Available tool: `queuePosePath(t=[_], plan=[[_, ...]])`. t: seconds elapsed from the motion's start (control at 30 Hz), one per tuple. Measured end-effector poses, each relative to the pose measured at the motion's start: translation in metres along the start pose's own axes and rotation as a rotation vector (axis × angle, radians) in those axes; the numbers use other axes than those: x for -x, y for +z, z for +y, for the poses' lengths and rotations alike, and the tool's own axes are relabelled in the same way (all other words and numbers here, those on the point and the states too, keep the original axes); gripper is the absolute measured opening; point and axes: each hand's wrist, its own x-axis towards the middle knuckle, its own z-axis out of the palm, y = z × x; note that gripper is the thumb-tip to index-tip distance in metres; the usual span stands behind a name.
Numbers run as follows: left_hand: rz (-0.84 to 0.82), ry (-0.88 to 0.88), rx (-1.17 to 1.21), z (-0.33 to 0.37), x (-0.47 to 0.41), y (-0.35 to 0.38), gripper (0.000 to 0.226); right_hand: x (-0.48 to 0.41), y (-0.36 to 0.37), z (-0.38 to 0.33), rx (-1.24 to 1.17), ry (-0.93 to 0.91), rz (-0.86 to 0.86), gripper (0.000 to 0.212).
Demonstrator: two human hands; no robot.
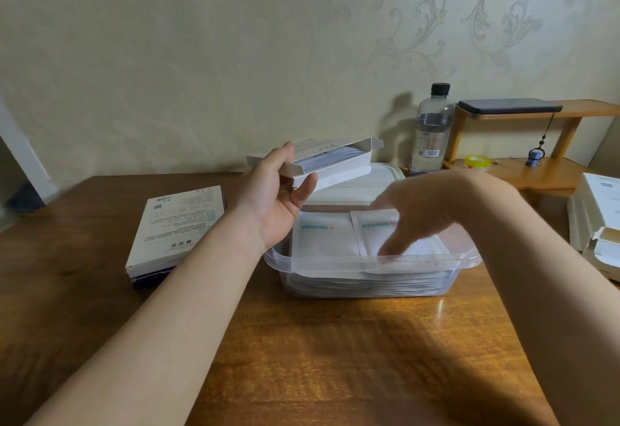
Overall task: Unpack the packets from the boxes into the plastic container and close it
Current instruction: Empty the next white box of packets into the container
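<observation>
Head view, left hand (281, 197): grips an open box (339, 170), some packets inside.
Right hand (419, 217): blurred, fingers spread straight down onto packets (322, 234) in the plastic container (335, 266) beneath it.
Done: container looks nearly full.
Left: closed boxes (174, 224) outside the left forearm; lid (352, 191) off, beyond the right hand.

The left forearm (174, 291) and right forearm (536, 274) are bare along all their visible length (uncovered right to the frame's edge). The left hand (278, 201) is bare and sharply drawn. The right hand (419, 214), also bare, is smeared by blur, its fingers indistinct.
</observation>
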Motion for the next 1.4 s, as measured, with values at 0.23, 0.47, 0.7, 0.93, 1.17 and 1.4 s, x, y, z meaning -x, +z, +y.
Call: queuePosePath(t=[0.23,0.47,0.7,0.93,1.17,1.4], plan=[[-0.023,-0.019,-0.011,0.001,0.007,0.003,0.017,0.007,-0.016,-0.004,-0.323,-0.091,0.659,0.03],[-0.028,-0.006,-0.009,0.003,0.008,0.003,0.016,-0.001,-0.008,-0.009,-0.346,-0.063,0.691,0.038],[-0.021,-0.01,-0.015,0.002,0.005,0.003,0.016,-0.007,-0.002,-0.017,-0.26,-0.064,0.646,0.044],[0.02,0.009,-0.049,0.001,0.002,0.002,0.011,-0.018,0.009,-0.024,-0.212,-0.087,0.595,0.053],[0.049,0.01,-0.029,0.001,0.0,0.002,0.012,-0.025,0.01,-0.02,-0.259,-0.089,0.657,0.028],[0.061,0.012,-0.008,0.001,-0.003,0.001,0.014,-0.035,0.015,-0.019,-0.185,-0.187,0.993,0.015]])
